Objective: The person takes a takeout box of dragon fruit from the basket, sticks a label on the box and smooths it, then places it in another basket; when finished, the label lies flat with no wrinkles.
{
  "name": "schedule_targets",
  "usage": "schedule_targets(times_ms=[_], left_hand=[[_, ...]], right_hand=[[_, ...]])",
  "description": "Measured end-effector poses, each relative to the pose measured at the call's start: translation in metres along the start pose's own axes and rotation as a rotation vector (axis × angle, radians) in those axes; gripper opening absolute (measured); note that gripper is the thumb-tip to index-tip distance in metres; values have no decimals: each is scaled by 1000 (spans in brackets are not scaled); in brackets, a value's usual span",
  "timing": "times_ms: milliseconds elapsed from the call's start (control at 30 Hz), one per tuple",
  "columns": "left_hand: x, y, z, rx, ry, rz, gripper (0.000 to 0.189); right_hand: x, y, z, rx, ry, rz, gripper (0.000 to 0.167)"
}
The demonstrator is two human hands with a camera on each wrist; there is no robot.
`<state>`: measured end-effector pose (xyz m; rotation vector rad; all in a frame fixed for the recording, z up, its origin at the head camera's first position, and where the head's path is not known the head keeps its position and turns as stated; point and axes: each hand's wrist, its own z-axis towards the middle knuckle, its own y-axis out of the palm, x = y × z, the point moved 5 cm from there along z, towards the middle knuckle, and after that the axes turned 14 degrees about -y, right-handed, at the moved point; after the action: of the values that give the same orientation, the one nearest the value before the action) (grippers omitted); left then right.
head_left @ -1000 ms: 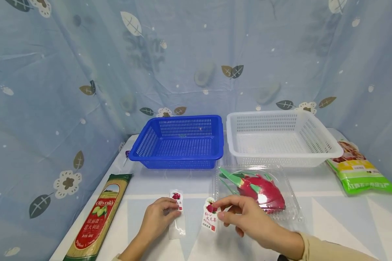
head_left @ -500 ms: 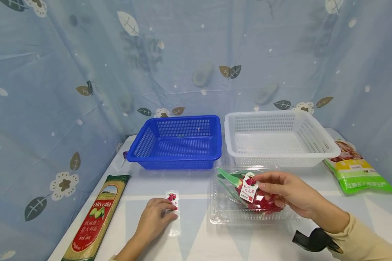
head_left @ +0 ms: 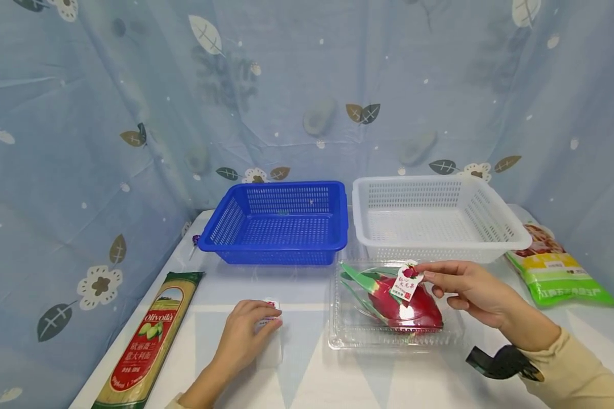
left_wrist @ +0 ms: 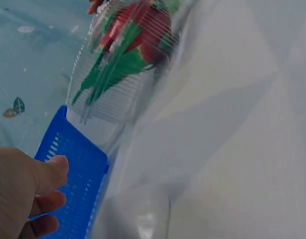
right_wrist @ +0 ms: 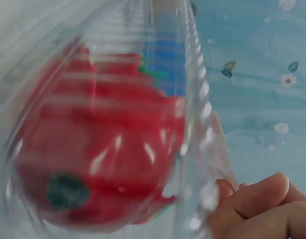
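Between thumb and index finger, my right hand (head_left: 473, 292) pinches a white dragon fruit sticker (head_left: 406, 282) printed with red fruit and characters. The sticker is above a clear plastic clamshell box (head_left: 345, 341), overlapping its lid in the head view. Inside that box lies a red dragon fruit (head_left: 406, 307) with green leaves, blurred in the right wrist view. To the left, my left hand (head_left: 248, 335) is over a narrow clear packet (head_left: 270, 355) lying on the table. Its loosely bent fingers partly cover the printed sticker in the packet. The left wrist view shows the thumb and fingers apart.
Behind stand a blue plastic basket (head_left: 273, 255) and a white one (head_left: 430, 250). A spaghetti pack (head_left: 148, 346) lies at the left edge, a green and yellow food bag (head_left: 560, 270) at the right. A small lollipop (head_left: 195, 241) is beside the blue basket.
My right hand has carried the sticker from beside the packet to the right and up, over the box lid. My left hand has shifted slightly across the packet, covering more of its sticker.
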<state>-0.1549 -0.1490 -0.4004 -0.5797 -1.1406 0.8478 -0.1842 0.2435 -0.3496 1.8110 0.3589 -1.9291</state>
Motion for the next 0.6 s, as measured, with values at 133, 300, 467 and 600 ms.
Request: schedule_targets(times_ms=[133,300,467,600], left_hand=[[25,-3,6,-25,13,-67,13],[62,-5,13,-23,146,-149,14],[95,3,20,-40,237,-253,15],[118,15,27,-62,302,-304,16]], right_hand=[[1,-6,-1,27,13,4,26],[0,-11,-2,22,-16,42,29],[0,-13,-2,18,-29,88,30],[2,-13,-1,30,-12,77,28]])
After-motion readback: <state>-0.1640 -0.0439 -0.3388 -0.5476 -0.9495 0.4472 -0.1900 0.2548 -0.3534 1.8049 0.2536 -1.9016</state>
